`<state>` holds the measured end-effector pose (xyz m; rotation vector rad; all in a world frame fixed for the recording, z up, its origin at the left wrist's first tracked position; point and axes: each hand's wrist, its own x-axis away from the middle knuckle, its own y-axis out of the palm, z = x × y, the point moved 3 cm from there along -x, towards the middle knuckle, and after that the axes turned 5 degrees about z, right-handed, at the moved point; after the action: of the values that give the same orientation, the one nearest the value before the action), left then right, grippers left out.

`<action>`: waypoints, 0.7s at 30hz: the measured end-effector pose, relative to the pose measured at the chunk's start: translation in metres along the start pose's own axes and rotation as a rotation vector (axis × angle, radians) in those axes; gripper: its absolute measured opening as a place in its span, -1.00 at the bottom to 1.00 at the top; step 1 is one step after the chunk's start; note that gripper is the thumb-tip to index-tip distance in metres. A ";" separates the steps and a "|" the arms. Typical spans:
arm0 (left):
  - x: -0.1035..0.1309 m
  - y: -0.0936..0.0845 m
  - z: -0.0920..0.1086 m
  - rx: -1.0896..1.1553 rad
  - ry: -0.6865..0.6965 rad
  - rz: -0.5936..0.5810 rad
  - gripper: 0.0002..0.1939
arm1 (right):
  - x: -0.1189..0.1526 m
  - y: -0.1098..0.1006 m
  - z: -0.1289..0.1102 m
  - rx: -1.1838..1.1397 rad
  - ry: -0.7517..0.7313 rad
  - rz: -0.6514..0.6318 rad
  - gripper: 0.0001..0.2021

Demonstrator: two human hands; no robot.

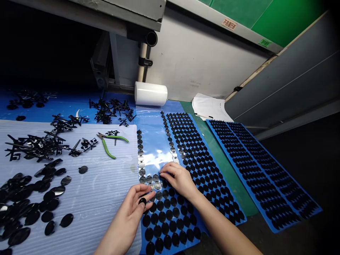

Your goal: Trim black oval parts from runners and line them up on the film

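Observation:
My left hand holds a small glossy black disc between thumb and fingers, over the left edge of a blue sheet. My right hand is closed in a pinch low over the same sheet, beside the front row of discs; what its fingertips hold, if anything, is hidden. Rows of black discs cover the near part of this sheet, and single columns run up both its sides. Loose black discs lie heaped at the left on a pale ribbed sheet.
Green-handled nippers lie open by piles of black plastic sprues. A white film roll stands at the back. To the right are disc-covered blue sheets, with papers and a pen behind. A metal frame overhangs the back left.

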<state>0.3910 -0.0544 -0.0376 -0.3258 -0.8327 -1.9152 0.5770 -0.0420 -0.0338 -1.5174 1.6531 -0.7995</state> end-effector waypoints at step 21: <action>0.000 0.009 0.001 0.208 -0.063 -0.122 -0.43 | 0.008 -0.003 -0.019 0.031 -0.032 0.032 -0.81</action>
<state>0.3993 -0.0562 -0.0334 -0.2134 -1.1063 -1.9170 0.5621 -0.0513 -0.0216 -1.4709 1.6304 -0.7764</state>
